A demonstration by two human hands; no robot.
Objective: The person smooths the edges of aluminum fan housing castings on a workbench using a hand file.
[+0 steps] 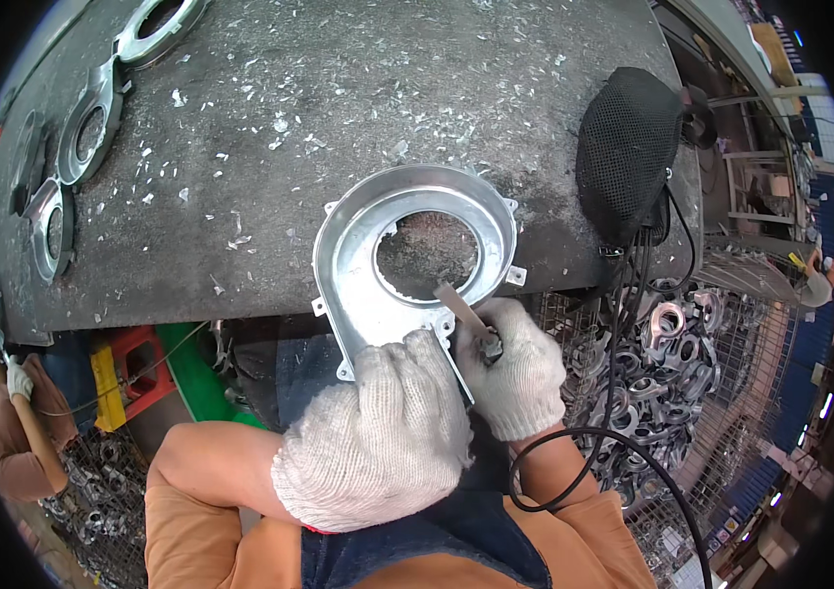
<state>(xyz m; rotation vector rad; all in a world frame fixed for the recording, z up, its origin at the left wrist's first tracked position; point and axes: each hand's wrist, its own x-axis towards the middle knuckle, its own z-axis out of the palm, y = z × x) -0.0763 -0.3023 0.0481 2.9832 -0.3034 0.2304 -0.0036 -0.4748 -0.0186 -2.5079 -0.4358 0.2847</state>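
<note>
A silvery cast-metal housing (pixel 370 319), ring-shaped with a large round opening and small lugs, lies at the table's near edge, its lower end jutting over it. My left hand (pixel 378 432), in a white knit glove, is closed on that lower end with the fingers over the inner face. In my right hand (pixel 517 378), also gloved, is a flat-bladed scraper (pixel 458 306) with a dark end showing at the fist. Its blade reaches to the lower right rim of the opening. Whether the tip touches the metal, I cannot tell.
Metal shavings litter the dark table (pixel 270 98). Similar castings (pixel 93 128) lie at the left. A black mesh bag (pixel 630 147) with dark cables sits on the right edge. Wire cages of castings (pixel 667 363) stand below right. A co-worker's gloved hand (pixel 20 380) is far left.
</note>
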